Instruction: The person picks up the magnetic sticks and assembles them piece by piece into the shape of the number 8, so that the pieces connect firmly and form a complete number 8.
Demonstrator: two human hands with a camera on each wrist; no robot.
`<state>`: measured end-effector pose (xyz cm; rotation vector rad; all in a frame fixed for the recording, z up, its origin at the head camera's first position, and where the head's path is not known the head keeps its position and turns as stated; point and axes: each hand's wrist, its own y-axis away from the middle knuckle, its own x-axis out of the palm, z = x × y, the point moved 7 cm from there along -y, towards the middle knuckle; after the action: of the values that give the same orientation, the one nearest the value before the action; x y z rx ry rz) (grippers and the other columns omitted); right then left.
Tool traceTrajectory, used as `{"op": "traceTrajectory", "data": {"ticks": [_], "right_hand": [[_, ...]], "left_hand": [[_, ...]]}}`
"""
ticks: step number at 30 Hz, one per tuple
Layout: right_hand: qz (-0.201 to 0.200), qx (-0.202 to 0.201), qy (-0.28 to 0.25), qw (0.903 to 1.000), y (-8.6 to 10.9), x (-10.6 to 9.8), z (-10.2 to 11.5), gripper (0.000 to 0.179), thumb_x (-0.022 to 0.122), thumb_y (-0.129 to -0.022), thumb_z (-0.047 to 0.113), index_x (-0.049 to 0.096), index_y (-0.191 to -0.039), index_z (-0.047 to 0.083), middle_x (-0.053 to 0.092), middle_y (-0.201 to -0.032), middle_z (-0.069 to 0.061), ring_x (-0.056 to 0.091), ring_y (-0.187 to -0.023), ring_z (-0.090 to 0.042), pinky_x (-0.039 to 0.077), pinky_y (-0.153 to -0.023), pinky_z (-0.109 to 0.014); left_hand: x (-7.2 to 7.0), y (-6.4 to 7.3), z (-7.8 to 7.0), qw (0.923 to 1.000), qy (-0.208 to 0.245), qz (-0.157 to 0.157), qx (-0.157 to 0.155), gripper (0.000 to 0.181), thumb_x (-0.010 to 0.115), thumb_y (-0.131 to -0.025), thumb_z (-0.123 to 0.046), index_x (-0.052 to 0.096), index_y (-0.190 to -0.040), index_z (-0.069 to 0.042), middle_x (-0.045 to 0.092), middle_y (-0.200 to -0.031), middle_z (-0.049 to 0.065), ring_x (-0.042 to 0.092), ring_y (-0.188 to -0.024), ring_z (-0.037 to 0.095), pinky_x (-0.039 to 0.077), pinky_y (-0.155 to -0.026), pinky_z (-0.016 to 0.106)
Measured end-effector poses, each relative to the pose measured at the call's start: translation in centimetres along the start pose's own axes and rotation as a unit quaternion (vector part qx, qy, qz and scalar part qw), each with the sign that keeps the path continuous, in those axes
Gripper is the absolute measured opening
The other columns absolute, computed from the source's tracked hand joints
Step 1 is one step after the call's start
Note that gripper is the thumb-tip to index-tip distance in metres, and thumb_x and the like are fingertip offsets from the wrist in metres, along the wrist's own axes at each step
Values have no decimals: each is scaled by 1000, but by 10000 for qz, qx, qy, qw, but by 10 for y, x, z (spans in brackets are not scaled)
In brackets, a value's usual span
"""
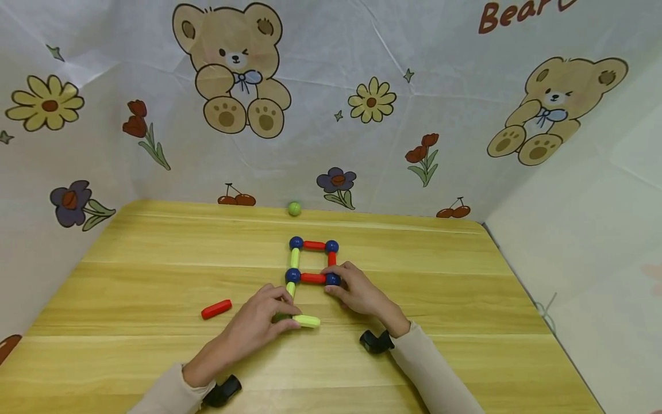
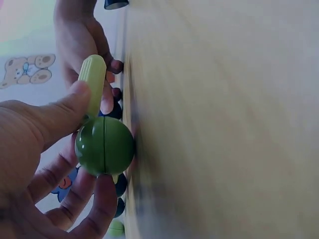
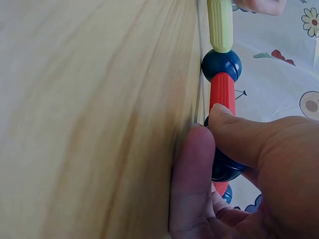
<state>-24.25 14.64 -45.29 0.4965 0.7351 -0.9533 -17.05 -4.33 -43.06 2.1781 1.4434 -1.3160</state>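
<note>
Four-sided and flat on the table, a frame of magnetic rods and blue balls (image 1: 292, 275) has red rods (image 1: 312, 278) on three sides and a yellow-green rod (image 1: 295, 259) on the left. Another yellow-green rod (image 1: 291, 288) runs from its near-left ball toward me. At that rod's near end my left hand (image 1: 250, 322) holds a green ball (image 2: 105, 147) between thumb and fingers. A further yellow-green rod (image 1: 307, 321) points right from this ball, the thumb against it. My right hand (image 1: 360, 292) grips the near-right blue ball (image 3: 227, 167), its thumb on the adjoining red rod (image 3: 223, 92).
A loose red rod (image 1: 216, 309) lies left of the frame. Another green ball (image 1: 294, 209) sits at the table's back edge, near the printed cloth (image 1: 310, 149). Black wrist cameras (image 1: 376, 341) are worn at both sleeves.
</note>
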Motion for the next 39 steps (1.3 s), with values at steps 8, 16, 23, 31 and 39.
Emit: {"op": "traceTrajectory", "data": {"ticks": [8, 16, 23, 31, 39], "right_hand": [[0, -30, 52, 10000, -1, 0, 0, 33, 63, -104, 20, 63, -136, 11, 51, -108, -12, 51, -67, -11, 42, -67, -25], [-14, -44, 81, 10000, 0, -1, 2, 33, 63, -104, 20, 63, -136, 11, 51, -109, -12, 50, -76, -13, 41, -68, -25], [3, -53, 27, 10000, 0, 0, 1, 34, 63, -104, 19, 62, -137, 10, 50, -108, -12, 52, -72, -14, 42, -67, -24], [-14, -108, 183, 9998, -1, 2, 0, 34, 63, -104, 20, 63, -137, 10, 51, -109, -12, 52, -78, -15, 43, -70, -25], [194, -178, 290, 9992, 0, -2, 4, 40, 65, -103, 23, 61, -141, 11, 52, -112, -11, 51, -86, -16, 43, -73, -26]], "left_hand": [[2, 0, 4, 9998, 106, 12, -152, 13, 83, -87, -24, 83, -97, -16, 62, -97, -10, 48, -89, 10, 44, -75, 25], [8, 0, 4, 9977, 453, 0, -503, 10, 83, -87, -24, 80, -95, -18, 56, -97, -10, 45, -90, 11, 42, -76, 25], [15, 1, 4, 9956, 493, 109, -786, 11, 82, -90, -22, 72, -94, -21, 48, -100, -6, 42, -92, 16, 36, -76, 28], [21, 6, 7, 9922, 505, 603, -964, 20, 81, -91, -24, 67, -105, -21, 39, -96, 1, 39, -82, 15, 33, -69, 26], [25, 7, 3, 9928, -198, 1034, -563, 17, 71, -99, -26, 58, -108, -20, 38, -92, 0, 36, -85, 18, 31, -66, 26]]}}
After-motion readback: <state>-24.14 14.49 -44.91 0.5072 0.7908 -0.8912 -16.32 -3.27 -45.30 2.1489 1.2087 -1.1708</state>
